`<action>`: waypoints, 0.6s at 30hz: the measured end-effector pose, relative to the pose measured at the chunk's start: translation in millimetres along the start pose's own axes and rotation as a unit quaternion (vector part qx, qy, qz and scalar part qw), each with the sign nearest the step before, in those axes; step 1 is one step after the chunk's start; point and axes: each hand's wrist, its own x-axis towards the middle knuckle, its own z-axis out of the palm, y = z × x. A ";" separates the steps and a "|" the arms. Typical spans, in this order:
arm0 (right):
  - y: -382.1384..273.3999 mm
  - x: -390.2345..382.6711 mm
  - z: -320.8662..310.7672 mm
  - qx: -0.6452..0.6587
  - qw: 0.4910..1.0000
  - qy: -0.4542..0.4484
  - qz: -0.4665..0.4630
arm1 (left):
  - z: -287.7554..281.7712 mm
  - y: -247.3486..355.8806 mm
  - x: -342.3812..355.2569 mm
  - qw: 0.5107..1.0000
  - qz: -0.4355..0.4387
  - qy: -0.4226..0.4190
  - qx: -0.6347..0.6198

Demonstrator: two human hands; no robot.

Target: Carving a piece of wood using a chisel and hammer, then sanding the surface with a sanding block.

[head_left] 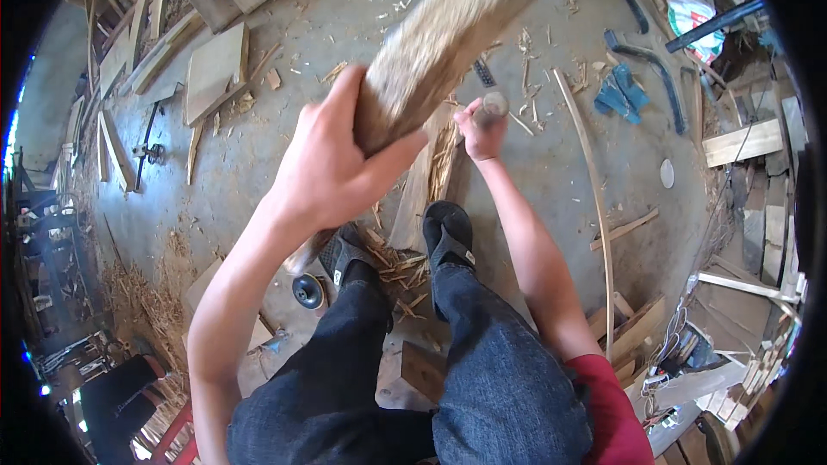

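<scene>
My left hand [332,159] is wrapped round a thick, rough length of wood [439,43] with a pale, worn side, which slants up and away to the right and is close to the camera. Lower down, in the middle, my right hand [481,131] is closed around a round wooden handle [494,105], seen nearly end-on; the rest of that tool is hidden. Beneath the right hand, a wooden board [413,198] littered with splinters and chips lies on the floor, running between my sandalled feet.
Wood chips lie over the concrete floor [551,181]. A long thin strip [590,164] lies right of my right arm. Further right are a blue cloth [620,93] and a curved dark bar [655,69]. Beside my left foot is a round black object [307,290]. Boards [215,69] lie far left.
</scene>
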 end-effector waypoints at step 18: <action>-1.2 -12.2 0.4 0.083 0.996 0.002 -0.035 | 38.3 -27.9 -5.1 0.973 -0.109 -0.148 0.140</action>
